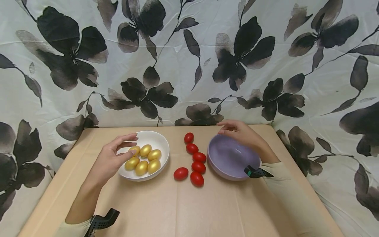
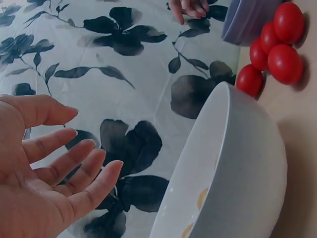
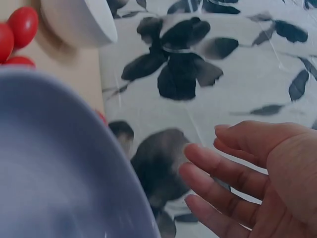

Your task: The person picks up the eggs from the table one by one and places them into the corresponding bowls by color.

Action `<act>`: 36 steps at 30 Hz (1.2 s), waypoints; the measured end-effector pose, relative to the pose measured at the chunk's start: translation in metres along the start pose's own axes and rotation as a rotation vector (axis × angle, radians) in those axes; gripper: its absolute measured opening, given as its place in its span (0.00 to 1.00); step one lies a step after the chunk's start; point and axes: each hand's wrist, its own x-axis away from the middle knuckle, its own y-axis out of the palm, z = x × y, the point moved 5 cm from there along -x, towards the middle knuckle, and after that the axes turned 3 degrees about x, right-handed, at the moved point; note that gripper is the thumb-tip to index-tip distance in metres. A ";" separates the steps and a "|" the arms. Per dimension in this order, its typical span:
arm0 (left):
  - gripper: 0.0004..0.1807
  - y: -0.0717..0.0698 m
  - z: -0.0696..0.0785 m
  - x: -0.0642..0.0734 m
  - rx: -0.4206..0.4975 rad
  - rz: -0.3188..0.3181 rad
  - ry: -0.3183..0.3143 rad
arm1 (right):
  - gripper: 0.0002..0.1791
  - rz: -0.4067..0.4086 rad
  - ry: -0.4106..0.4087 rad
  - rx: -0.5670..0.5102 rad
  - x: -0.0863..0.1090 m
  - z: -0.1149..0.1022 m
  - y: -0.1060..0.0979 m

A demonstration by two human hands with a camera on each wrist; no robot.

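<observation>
Black wrist strap (image 1: 106, 220) foremost, left hand (image 1: 110, 159) and right hand (image 1: 245, 134) hover relaxed, empty, by white bowl (image 1: 163, 144) and purple bowl (image 1: 228, 156) — a sideways sweep might roll red eggs (image 1: 198, 167) away.

White bowl (image 1: 161, 145), upright, near counter's (image 1: 213, 210) far-left corner, holding glossy golden eggs (image 1: 141, 168) | purple bowl (image 1: 229, 159), upright, toward far-right corner | six glossy red eggs (image 1: 198, 167), loose between bowls, straggling from far edge

Left grip (image 1: 113, 157) raised, fingers loose; right grip (image 1: 242, 132) likewise
</observation>
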 end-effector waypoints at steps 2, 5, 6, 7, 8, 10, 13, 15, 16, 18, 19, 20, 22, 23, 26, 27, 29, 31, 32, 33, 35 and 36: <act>0.26 0.005 0.001 0.000 0.013 -0.022 -0.007 | 0.21 0.026 0.012 0.022 0.005 0.009 -0.006; 0.26 0.014 0.002 0.000 0.054 -0.055 -0.013 | 0.20 0.069 0.035 0.048 0.013 0.024 -0.014; 0.26 0.017 0.003 0.000 0.065 -0.065 -0.012 | 0.19 0.083 0.041 0.055 0.015 0.029 -0.017; 0.26 0.021 0.003 0.000 0.073 -0.075 -0.008 | 0.19 0.097 0.047 0.062 0.017 0.034 -0.019; 0.26 0.024 0.004 0.000 0.079 -0.084 -0.008 | 0.19 0.110 0.056 0.065 0.019 0.039 -0.021; 0.26 0.031 0.005 0.000 0.071 -0.099 -0.002 | 0.19 0.132 0.075 0.070 0.024 0.048 -0.026; 0.26 0.041 0.005 0.000 0.077 -0.121 0.006 | 0.20 0.156 0.092 0.097 0.032 0.059 -0.031; 0.26 0.048 0.005 0.000 0.099 -0.137 0.012 | 0.20 0.177 0.097 0.118 0.037 0.064 -0.035; 0.26 0.051 0.005 0.000 0.113 -0.144 0.014 | 0.20 0.194 0.094 0.131 0.039 0.066 -0.036; 0.26 0.057 0.004 0.000 0.126 -0.158 0.019 | 0.19 0.221 0.083 0.144 0.043 0.071 -0.038; 0.26 0.060 0.004 0.000 0.122 -0.163 0.022 | 0.18 0.234 0.077 0.146 0.045 0.073 -0.039; 0.25 0.062 0.003 0.000 0.115 -0.166 0.024 | 0.18 0.243 0.068 0.140 0.047 0.076 -0.040; 0.25 0.068 0.003 0.001 0.115 -0.173 0.027 | 0.18 0.254 0.054 0.123 0.050 0.080 -0.040; 0.25 0.071 0.002 0.001 0.121 -0.179 0.025 | 0.18 0.249 0.053 0.112 0.052 0.083 -0.040; 0.26 0.080 0.001 0.002 0.159 -0.198 0.023 | 0.19 0.208 0.095 0.046 0.057 0.091 -0.037; 0.26 0.083 0.001 0.003 0.172 -0.204 0.019 | 0.20 0.189 0.117 0.025 0.058 0.094 -0.036; 0.27 0.089 0.000 0.003 0.184 -0.221 0.010 | 0.21 0.145 0.164 -0.011 0.061 0.098 -0.032; 0.27 0.094 -0.001 0.004 0.175 -0.234 0.009 | 0.22 0.107 0.194 -0.033 0.063 0.102 -0.029; 0.27 0.097 -0.002 0.005 0.169 -0.240 0.006 | 0.22 0.096 0.199 -0.036 0.064 0.104 -0.027; 0.27 0.099 -0.003 0.005 0.168 -0.250 0.005 | 0.22 0.090 0.201 -0.037 0.065 0.105 -0.026; 0.28 0.105 -0.004 0.006 0.166 -0.267 0.004 | 0.22 0.077 0.200 -0.046 0.065 0.108 -0.025; 0.28 0.107 -0.004 0.006 0.168 -0.273 0.003 | 0.22 0.074 0.197 -0.049 0.066 0.109 -0.024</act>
